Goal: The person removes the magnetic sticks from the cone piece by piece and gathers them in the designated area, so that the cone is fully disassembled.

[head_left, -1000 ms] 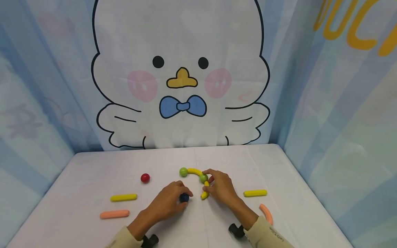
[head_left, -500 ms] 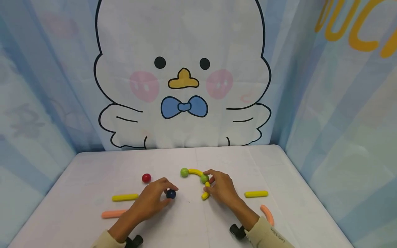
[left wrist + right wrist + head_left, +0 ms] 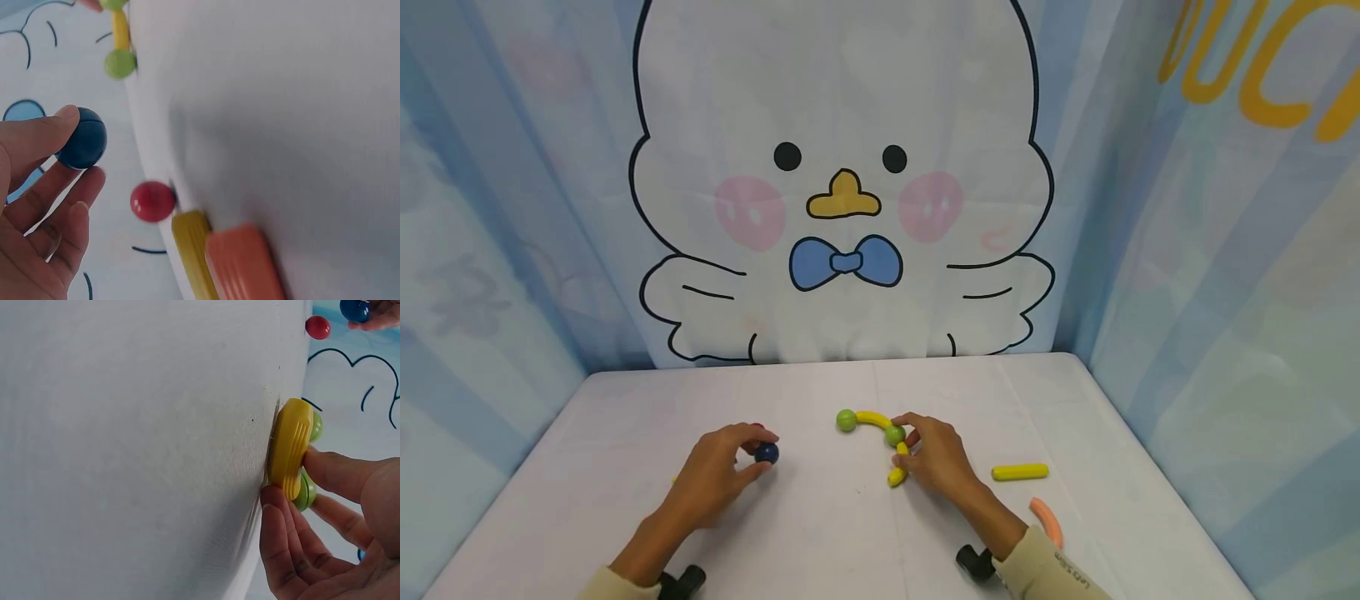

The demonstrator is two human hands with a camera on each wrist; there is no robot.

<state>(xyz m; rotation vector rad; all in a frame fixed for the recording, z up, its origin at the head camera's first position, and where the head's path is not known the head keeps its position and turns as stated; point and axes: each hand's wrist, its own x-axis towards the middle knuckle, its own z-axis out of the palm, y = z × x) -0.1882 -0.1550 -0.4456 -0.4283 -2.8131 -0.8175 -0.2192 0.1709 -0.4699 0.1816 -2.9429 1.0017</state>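
Pinching left hand (image 3: 711, 471): thumb and fingers hold the dark blue ball (image 3: 767, 453) from opposite sides, raised clear of the table (image 3: 820, 542).
Dark blue ball: round and apparently smooth, so a squeeze off its middle could pop it out; it would probably drop and roll.
Red ball (image 3: 153, 201): on the table near the left hand and mostly hidden behind it in the head view; lowering the blue ball without seeing it could knock it away.
Left-side sticks: a yellow stick (image 3: 192, 247) and an orange stick (image 3: 244, 262) lie beside each other, almost covered by the left hand and forearm from above; a low wrist might brush them.
Right hand (image 3: 940, 454): thumb and fingers pinch the near yellow piece (image 3: 290, 450), which is down at the table; one finger reaches to the near green ball (image 3: 894, 436), though whether it presses there I cannot tell.
Green-and-yellow row: from the near yellow piece through the near green ball, a curved yellow piece (image 3: 872, 418) leads to the far green ball (image 3: 846, 421); whether they are fastened or only touching is unclear. If loose, a small twist by the right hand could break the line.
Right-side pieces: a straight yellow stick (image 3: 1019, 472) and a curved orange piece (image 3: 1047, 522); the right sleeve overlaps the orange one's edge and could drag it.
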